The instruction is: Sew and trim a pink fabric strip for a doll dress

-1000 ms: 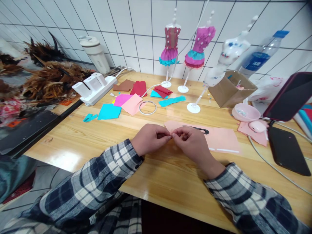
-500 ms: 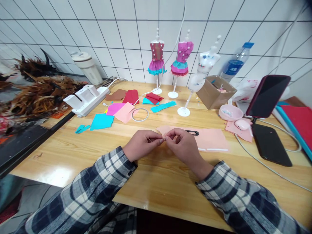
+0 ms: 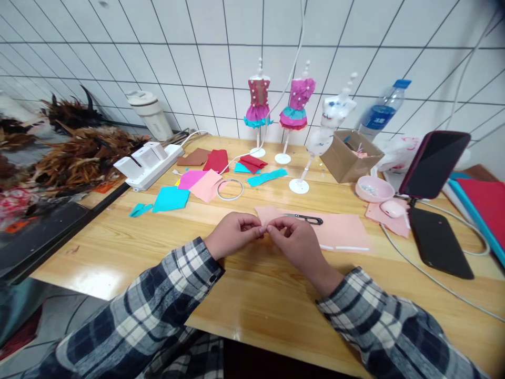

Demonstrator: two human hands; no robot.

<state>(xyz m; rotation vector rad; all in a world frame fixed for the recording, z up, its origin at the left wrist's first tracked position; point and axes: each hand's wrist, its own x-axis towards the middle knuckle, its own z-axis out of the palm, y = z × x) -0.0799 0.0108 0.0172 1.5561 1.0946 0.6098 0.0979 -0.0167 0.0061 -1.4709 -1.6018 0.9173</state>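
Note:
A peach crepe paper sheet (image 3: 345, 230) lies in front of me, with white tape strips (image 3: 352, 248) along its near edge. My left hand (image 3: 239, 233) is closed in a pinch at the sheet's near left part. Fingertip to fingertip with it, my right hand (image 3: 294, 239) pinches the same edge and covers part of the sheet. Any small piece between the fingertips is too hidden to make out. Black thread snips (image 3: 311, 219) rest on the sheet just beyond my right hand.
Dress-form stands (image 3: 299, 186), two of them dressed, stand by the tiled wall. Coloured paper pieces (image 3: 171, 199) and a white ring (image 3: 230, 190) lie to the left. On the right are a cardboard box (image 3: 347, 163), a pink bowl (image 3: 374, 190) and a phone (image 3: 435, 165).
The view has shifted slightly, so everything sits a bit lower. My fingertips are closer together, and more of the thread snips shows beyond my right hand.

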